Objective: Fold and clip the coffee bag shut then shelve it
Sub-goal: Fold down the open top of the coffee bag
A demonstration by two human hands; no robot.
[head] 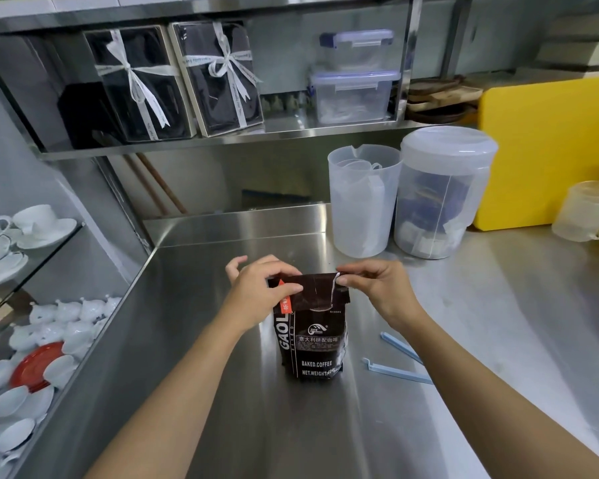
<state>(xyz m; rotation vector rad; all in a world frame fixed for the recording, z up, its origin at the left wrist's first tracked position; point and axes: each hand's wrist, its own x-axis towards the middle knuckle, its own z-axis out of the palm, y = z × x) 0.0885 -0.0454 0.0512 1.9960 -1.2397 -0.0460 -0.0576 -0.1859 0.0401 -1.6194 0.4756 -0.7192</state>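
Observation:
A dark brown coffee bag (313, 340) with white lettering stands upright on the steel counter (222, 392). Its top is bent over toward me into a flap. My left hand (260, 288) pinches the flap's left corner, and my right hand (377, 285) pinches its right corner. A light blue bag clip (400, 363) lies hinged apart on the counter just right of the bag, touching neither hand. The steel shelf (291, 131) runs along the wall above the counter.
Two clear plastic jugs (363, 202) stand behind the bag, beside a yellow board (550, 150). On the shelf are ribboned gift boxes (173, 81) and stacked lidded containers (353, 77). White cups and saucers (32, 340) fill racks at left.

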